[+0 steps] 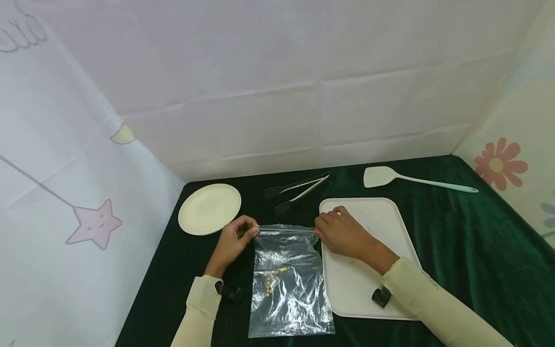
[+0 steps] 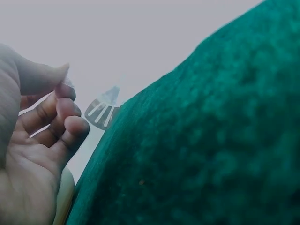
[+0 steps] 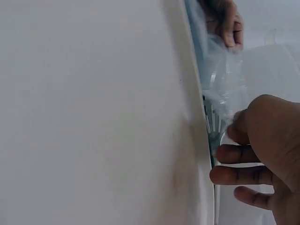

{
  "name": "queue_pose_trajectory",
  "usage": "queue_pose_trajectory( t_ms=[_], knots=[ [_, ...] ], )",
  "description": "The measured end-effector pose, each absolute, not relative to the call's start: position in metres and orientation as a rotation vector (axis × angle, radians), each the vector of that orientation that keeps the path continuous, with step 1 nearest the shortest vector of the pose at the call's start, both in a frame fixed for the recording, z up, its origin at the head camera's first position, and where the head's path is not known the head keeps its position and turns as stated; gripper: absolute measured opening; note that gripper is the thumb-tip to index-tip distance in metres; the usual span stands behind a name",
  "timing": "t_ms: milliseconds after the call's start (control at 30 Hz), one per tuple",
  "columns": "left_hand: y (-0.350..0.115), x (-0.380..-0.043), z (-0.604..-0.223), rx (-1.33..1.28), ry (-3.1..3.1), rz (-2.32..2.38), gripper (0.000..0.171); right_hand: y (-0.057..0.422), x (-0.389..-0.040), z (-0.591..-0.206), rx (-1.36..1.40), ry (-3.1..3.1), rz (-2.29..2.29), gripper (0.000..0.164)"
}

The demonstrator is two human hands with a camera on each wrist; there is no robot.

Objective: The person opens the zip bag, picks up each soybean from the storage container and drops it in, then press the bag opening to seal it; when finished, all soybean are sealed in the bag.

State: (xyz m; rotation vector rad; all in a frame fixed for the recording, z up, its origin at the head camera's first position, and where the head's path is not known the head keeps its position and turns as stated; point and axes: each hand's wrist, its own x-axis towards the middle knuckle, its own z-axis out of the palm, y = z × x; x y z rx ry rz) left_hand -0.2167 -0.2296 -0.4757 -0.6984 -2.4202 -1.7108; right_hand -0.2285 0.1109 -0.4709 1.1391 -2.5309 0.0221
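Note:
A clear zip bag (image 1: 286,289) lies flat on the green cloth with its zip edge away from the person. Small yellow pieces (image 1: 268,285) show through or on its plastic; their kind is unclear. My left hand (image 1: 234,241) pinches the left end of the zip edge between thumb and forefinger. At the right end, my right hand (image 1: 342,233) pinches the other corner, above the left side of a white tray (image 1: 368,299). In the right wrist view the bag (image 3: 227,84) stretches between both hands. The left wrist view shows the left hand (image 2: 37,126) with thumb and forefinger together.
An oval cream plate (image 1: 210,209) sits left of the bag. Behind the bag lie metal tongs (image 1: 303,193) with slotted dark ends. A white spatula (image 1: 416,180) with a pale green handle lies at the back right. White printed curtains (image 1: 277,96) border the table.

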Motion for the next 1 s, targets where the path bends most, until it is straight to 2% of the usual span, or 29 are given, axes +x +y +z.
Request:
queue_pose_trajectory(
  t_ms=[167,267,400,500,700,933,1000],
  knots=[
    [-0.228,-0.217,-0.472,-0.675,-2.481,-1.710,0.012,0.110,-0.229,-0.467,1.070,-2.647,0.243,0.013],
    [-0.227,-0.223,-0.485,-0.618,-2.535,-1.613,0.014,0.110,-0.229,-0.468,0.996,-2.702,0.339,0.012],
    [-0.224,-0.230,-0.504,-0.550,-2.619,-1.450,0.012,0.107,-0.226,-0.472,0.905,-2.723,0.399,0.027],
    [-0.219,-0.230,-0.504,-0.537,-2.655,-1.385,0.009,0.104,-0.217,-0.473,0.937,-2.693,0.414,0.037],
    [-0.215,-0.228,-0.505,-0.453,-2.691,-1.270,0.005,0.102,-0.200,-0.474,1.149,-2.643,0.368,0.027],
    [-0.214,-0.231,-0.506,-0.384,-2.743,-1.152,0.003,0.100,-0.201,-0.476,1.185,-2.661,0.289,0.022],
    [-0.213,-0.231,-0.504,-0.359,-2.783,-1.138,0.007,0.100,-0.205,-0.473,1.199,-2.668,0.294,0.022]
  ],
)
